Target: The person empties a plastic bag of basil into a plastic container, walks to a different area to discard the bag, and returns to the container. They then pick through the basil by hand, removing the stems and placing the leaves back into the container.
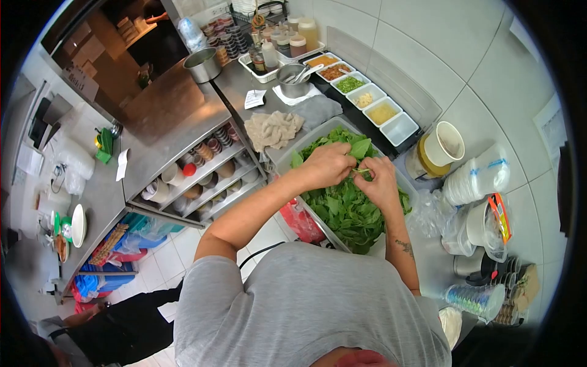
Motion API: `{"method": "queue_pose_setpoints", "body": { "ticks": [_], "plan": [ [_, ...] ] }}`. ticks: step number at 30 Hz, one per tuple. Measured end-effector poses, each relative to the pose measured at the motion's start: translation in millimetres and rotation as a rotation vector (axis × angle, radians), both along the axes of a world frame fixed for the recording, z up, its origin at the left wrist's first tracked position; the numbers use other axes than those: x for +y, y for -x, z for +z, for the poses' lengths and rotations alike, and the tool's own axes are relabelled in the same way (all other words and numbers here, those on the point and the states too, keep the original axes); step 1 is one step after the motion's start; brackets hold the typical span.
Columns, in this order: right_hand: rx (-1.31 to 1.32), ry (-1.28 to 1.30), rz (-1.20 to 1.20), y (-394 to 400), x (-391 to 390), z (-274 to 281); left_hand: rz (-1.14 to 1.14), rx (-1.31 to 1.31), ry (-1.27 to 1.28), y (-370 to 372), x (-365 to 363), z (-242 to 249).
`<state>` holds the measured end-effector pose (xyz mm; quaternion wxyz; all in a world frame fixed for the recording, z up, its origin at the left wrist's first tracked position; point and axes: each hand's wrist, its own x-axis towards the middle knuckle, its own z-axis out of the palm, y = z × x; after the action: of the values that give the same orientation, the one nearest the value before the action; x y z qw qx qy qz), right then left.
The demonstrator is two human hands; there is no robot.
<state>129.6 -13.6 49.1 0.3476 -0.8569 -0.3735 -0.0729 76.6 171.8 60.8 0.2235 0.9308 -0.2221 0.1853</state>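
Note:
Green leaves (342, 211) fill a large translucent tub (330, 237) on the steel counter. Over the leaves, my left hand (330, 164) has its fingers pinched on a leafy sprig (361, 148). Close beside it, my right hand (378, 178) pinches the stem part of the same sprig, and the fingertips of both hands nearly touch. A beige cloth (273, 129) and a grey cloth (318, 111) lie just beyond the tub.
White trays of toppings (382, 112) line the wall side. Beyond the cloths stands a steel pot (293, 81) with utensils. To the right are a white tub (444, 144) and stacked lids (477, 178). A person in black (116, 330) is at the lower left.

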Motion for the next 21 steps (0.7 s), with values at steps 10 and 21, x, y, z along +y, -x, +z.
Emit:
{"method": "queue_pose_setpoints", "body": {
  "ticks": [10, 21],
  "plan": [
    [0.160, -0.185, 0.007, 7.0, 1.2, 1.0, 0.132, -0.040, 0.165, 1.3, -4.1, -8.8],
    [0.284, -0.309, -0.015, 25.7, 2.4, 5.1, 0.271, 0.358, 1.230, -5.6, 28.4, -15.2]
  ]
}}
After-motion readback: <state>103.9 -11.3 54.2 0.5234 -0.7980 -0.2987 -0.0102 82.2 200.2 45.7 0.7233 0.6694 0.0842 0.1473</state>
